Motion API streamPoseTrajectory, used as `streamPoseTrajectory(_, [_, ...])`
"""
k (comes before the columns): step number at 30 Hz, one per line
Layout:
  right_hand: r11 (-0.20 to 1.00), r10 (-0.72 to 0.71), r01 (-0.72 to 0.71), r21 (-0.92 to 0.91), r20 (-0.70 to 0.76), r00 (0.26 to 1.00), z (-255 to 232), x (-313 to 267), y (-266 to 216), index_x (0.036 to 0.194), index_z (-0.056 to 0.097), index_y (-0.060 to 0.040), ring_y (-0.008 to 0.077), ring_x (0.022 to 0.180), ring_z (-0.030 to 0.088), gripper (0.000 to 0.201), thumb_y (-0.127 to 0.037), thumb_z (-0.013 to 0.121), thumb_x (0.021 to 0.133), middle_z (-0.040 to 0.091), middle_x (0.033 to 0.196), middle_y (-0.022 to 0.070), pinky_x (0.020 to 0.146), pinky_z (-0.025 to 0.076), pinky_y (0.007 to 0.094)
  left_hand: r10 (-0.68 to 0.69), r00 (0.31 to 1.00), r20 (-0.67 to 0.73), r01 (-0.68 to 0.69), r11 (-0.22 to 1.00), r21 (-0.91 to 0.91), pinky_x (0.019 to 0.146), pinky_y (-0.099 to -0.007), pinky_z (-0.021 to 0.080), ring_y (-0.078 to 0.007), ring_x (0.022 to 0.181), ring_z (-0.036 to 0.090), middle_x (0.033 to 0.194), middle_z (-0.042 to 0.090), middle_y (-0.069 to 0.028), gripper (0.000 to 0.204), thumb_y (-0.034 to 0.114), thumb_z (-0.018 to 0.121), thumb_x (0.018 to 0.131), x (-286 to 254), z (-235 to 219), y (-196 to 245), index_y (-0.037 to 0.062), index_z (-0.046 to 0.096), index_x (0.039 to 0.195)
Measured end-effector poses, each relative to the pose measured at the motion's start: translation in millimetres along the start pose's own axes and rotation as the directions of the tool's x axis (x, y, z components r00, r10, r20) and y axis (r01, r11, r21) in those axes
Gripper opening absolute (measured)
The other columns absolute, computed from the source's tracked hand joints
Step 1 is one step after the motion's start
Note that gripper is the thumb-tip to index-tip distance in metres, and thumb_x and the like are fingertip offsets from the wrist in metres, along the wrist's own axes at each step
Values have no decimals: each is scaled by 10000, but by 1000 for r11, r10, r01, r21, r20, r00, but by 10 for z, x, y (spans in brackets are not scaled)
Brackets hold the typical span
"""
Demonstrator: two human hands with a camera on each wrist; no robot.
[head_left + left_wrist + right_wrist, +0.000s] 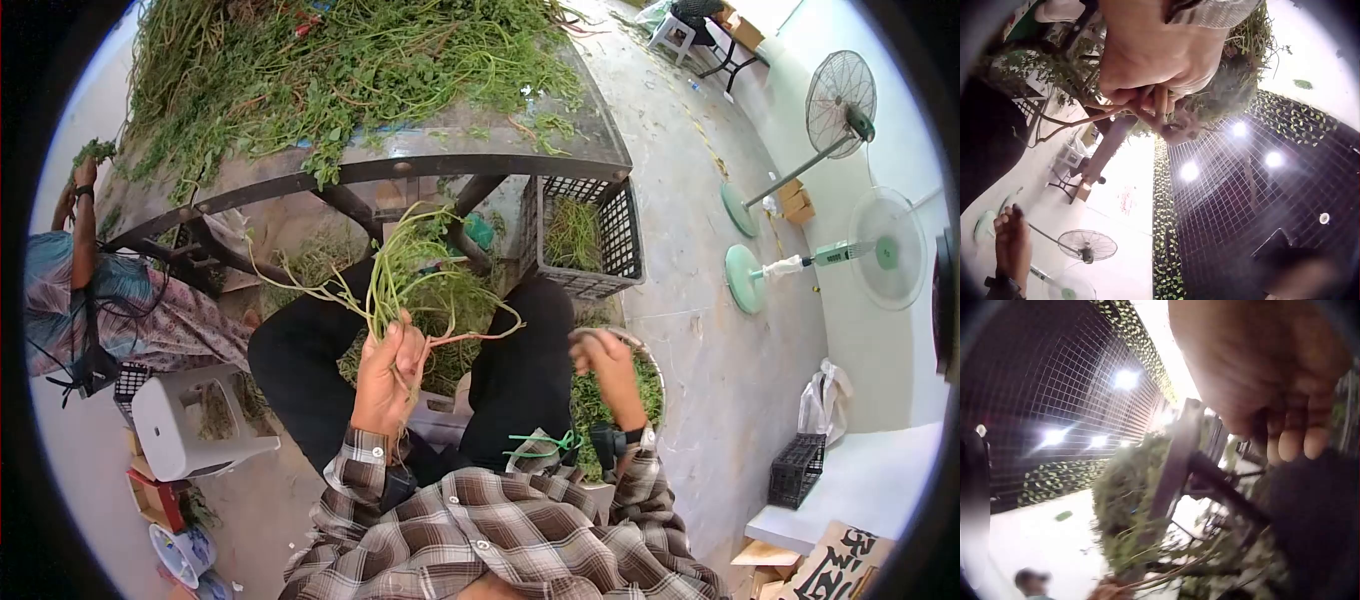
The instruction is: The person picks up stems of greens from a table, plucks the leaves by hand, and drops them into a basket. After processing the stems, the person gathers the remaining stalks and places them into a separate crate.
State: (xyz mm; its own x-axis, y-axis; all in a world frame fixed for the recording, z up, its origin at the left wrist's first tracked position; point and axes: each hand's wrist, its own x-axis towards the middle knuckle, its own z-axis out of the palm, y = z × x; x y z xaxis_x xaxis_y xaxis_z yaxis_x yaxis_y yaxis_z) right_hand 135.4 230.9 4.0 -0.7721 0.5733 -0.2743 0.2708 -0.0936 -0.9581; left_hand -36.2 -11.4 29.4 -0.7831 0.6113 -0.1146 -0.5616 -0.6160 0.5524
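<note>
My left hand (387,378) grips a loose bunch of green leafy stems (405,268) above my lap, between the knees. The leafy tops point towards the table, and one reddish stem bends out to the right. In the left wrist view, thumb and fingers close round the pinkish stem ends (1147,111). To the right, my right hand (612,378) hovers over a round container of short green leaves (650,392). Its fingers bend loosely, and nothing shows between them in the right wrist view, where the fingertips (1291,447) hang down.
A big heap of greens (350,90) covers the table (600,140) ahead. Below its right corner stands a black crate (625,235) with stems inside. Another person (90,290) works at the left, near a white stool (190,425). Two fans (840,105) stand at the right.
</note>
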Motion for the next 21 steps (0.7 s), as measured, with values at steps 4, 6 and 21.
streamPoseTrajectory(4, [997, 37, -63, 36, 495, 868, 673, 31, -250, 1002, 595, -1, 60, 556, 464, 247, -199, 485, 903, 521, 673, 2, 488, 378, 195, 29, 1000, 5, -29, 1000, -10, 498, -208, 320, -77, 538, 351, 539, 379, 31, 190, 192, 486, 932, -46, 30, 4, 30, 505, 1029])
streamPoseTrajectory(6, [997, 33, -67, 36, 599, 800, 928, 21, -224, 999, 586, -7, 58, 534, 440, 256, -226, 491, 910, 492, 647, -5, 468, 357, 197, 36, 999, 5, -36, 999, -8, 507, -209, 317, -77, 538, 348, 539, 375, 32, 188, 191, 488, 931, -72, 40, 5, 31, 505, 1028])
streamPoseTrajectory(21, [632, 142, -446, 633, 471, 870, 1413, 262, -198, 829, 504, -92, 37, 458, 319, 102, -134, 592, 861, 361, 592, -64, 410, 284, 191, -119, 983, -138, 137, 982, 129, 719, -301, 499, -158, 810, 572, 854, 564, -56, 173, 142, 442, 943, -92, -233, -148, 22, 479, 1063])
